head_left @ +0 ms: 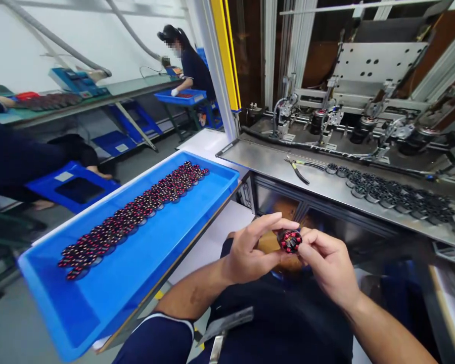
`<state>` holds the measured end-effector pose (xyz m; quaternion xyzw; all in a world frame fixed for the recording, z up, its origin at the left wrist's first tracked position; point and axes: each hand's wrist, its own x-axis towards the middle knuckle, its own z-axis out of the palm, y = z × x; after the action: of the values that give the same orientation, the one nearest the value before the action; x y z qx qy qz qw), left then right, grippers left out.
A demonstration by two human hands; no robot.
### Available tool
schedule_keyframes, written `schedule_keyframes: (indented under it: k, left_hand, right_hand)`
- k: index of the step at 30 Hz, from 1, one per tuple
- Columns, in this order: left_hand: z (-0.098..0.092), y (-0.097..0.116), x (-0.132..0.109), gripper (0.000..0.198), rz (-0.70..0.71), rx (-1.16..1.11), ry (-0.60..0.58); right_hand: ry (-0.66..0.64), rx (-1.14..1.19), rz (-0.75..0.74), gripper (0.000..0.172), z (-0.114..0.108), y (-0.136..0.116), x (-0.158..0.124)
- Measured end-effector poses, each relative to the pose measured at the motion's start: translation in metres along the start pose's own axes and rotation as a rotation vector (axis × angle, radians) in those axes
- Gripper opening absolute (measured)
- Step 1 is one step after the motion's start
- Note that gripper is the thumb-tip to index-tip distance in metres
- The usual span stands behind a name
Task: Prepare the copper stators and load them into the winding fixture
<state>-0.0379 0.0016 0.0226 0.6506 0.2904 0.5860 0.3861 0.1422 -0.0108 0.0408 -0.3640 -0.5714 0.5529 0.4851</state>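
In front of my body I hold a small round motor stator [290,241], black with red spots around its rim and a dark hollow centre. My left hand [255,247] grips it from the left between thumb and fingers. From the other side, the thumb and fingers of my right hand [328,258] pinch its right edge. The exact fingertip contact behind the part is hidden. To my left is a long blue tray [144,283], with many similar black and red stators [136,215] lying in tight rows along it.
A metal bench [258,156] ahead bears pliers [299,170] and rows of black rings [398,194]. Behind stands a machine [379,63] with several stations. A yellow post [227,55] rises beside it. One co-worker [195,63] works at the back; another person [18,146] sits far left.
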Motion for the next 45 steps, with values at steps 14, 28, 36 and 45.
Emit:
schedule_keyframes:
  k: [14, 28, 36, 45]
  left_hand:
    - [0.014, -0.006, 0.008, 0.086, 0.226, -0.269, -0.019]
    - [0.011, -0.019, 0.008, 0.082, 0.119, -0.315, 0.012]
    - [0.009, -0.013, -0.004, 0.074, -0.133, -0.488, -0.262]
    - [0.017, -0.013, -0.008, 0.076, -0.214, -0.574, -0.107]
  right_hand:
    - [-0.461, 0.447, 0.275, 0.021, -0.035, 0.044, -0.006]
    - [-0.291, 0.46, 0.326, 0.015, 0.001, 0.035, -0.033]
    - [-0.105, 0.116, 0.21, 0.035, -0.029, 0.002, -0.007]
    - [-0.109, -0.014, 0.147, 0.028, -0.017, 0.016, -0.025]
